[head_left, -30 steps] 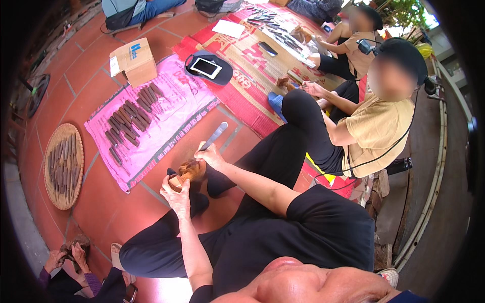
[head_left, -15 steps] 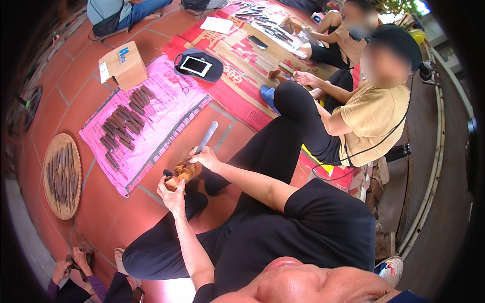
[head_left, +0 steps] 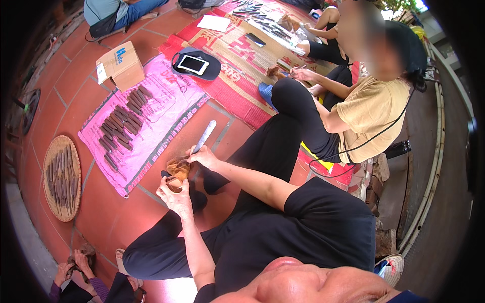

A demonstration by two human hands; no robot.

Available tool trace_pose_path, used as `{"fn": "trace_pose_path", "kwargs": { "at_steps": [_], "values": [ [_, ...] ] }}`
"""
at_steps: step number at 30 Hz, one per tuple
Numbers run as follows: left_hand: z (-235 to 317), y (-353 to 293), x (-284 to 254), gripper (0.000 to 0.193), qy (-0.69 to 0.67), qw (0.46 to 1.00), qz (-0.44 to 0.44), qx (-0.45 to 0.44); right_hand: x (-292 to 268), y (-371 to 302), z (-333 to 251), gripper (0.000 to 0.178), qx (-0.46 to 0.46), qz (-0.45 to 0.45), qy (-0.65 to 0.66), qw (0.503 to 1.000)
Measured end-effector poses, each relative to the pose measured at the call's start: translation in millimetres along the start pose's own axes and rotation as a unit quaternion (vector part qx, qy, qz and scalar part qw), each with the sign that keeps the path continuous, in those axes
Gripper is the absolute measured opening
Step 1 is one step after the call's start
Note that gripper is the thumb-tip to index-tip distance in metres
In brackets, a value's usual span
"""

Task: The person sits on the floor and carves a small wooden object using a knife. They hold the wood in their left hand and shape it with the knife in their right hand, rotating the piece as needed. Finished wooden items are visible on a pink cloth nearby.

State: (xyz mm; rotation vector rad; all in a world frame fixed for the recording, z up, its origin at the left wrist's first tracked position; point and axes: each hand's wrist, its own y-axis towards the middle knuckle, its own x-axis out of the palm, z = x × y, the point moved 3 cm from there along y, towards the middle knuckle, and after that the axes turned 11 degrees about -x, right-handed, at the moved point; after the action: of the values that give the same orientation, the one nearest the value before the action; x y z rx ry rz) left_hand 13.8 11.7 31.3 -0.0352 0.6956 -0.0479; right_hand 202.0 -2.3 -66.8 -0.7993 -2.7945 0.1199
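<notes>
My left hand [head_left: 176, 197] is closed around the lower end of a brown piece [head_left: 178, 167] that looks like carved wood, with a paler, flat-cut end near the fingers. My right hand [head_left: 204, 157] grips a long, flat, grey tool [head_left: 204, 134], probably a knife or chisel. Its rounded end sticks up beyond the fist, while its working end is hidden at the brown piece. Both hands are close together above the floor, in front of my crossed legs.
A pink sack [head_left: 166, 108] holds rows of dark brown sticks [head_left: 121, 121]. Left of it are a round woven tray [head_left: 76, 199] of similar sticks and a cardboard box [head_left: 129, 76]. A cap [head_left: 212, 68] with a phone lies behind. A co-worker [head_left: 374, 111] sits at right; another person's hands [head_left: 76, 265] work lower left.
The brown piece has turned slightly between my hands, and its cut end now faces differently. My right hand and tool have shifted slightly. The co-worker at right has leaned their head.
</notes>
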Motion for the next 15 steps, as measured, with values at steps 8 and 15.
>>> {"fn": "trace_pose_path", "kwargs": {
  "at_steps": [8,15],
  "values": [
    [6.2,-3.0,3.5,0.071,0.04,0.999,-0.025,-0.007,-4.2,-1.5,1.8,0.011,0.002,0.003,0.016,1.0],
    [11.0,-8.1,-2.4,0.077,0.053,0.994,-0.09,-0.023,-7.1,-1.3,1.2,0.011,0.009,0.022,0.022,0.999]
  ]
}}
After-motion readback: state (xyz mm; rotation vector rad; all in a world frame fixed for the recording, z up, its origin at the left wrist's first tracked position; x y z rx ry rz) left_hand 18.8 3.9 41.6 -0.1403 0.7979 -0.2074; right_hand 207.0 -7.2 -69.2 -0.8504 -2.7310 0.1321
